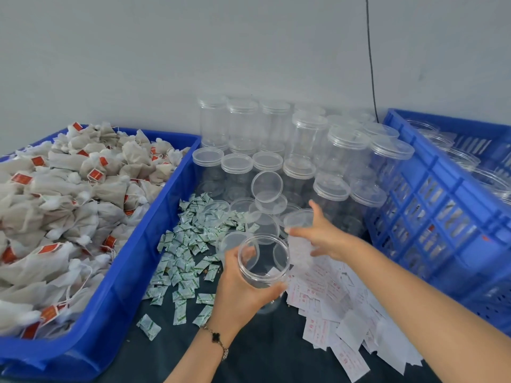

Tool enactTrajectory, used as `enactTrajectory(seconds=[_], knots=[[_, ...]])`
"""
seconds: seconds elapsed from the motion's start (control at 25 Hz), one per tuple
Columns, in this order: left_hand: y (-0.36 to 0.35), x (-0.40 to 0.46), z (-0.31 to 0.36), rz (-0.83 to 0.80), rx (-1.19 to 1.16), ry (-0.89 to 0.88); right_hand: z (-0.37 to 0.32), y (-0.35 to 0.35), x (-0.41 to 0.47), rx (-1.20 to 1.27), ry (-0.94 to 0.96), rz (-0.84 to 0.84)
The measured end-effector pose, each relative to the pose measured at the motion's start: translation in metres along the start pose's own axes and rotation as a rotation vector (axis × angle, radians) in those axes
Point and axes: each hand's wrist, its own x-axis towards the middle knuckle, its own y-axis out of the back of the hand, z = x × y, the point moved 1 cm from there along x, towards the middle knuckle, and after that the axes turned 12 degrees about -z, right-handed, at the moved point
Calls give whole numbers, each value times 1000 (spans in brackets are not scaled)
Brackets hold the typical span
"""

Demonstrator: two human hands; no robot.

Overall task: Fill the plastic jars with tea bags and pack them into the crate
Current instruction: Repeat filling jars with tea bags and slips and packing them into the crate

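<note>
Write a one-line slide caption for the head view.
Left hand holds an open clear jar; right hand reaches toward loose lids, between tea bag tray and blue crate.

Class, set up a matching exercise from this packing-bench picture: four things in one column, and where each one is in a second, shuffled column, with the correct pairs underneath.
Column 1
1. tea bags
2. open jar
3. small green-and-white sachets
4. white paper slips

Column 2
A. held in the left hand
B. spread on the dark table under the right arm
C. heaped in the blue tray on the left
D. scattered on the table between the tray and the jar

Pairs: 1-C, 2-A, 3-D, 4-B
</note>
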Motion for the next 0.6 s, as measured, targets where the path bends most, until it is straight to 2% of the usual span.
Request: enactTrajectory(seconds=[0.12,0.24,0.36,0.48,0.6], knots=[[8,-5,7,88,-30,-43,4,-7,4,-244,-49,154],[30,-14,12,204,8,-105,-23,-21,2,-362,9,185],[61,-16,16,329,42,-119,-68,-55,-4,-551,238,113],[86,-12,15,404,42,-38,-121,-100,-14,-765,516,-16],[100,-4,2,436,62,16,-160,-142,-10,-885,686,-21]])
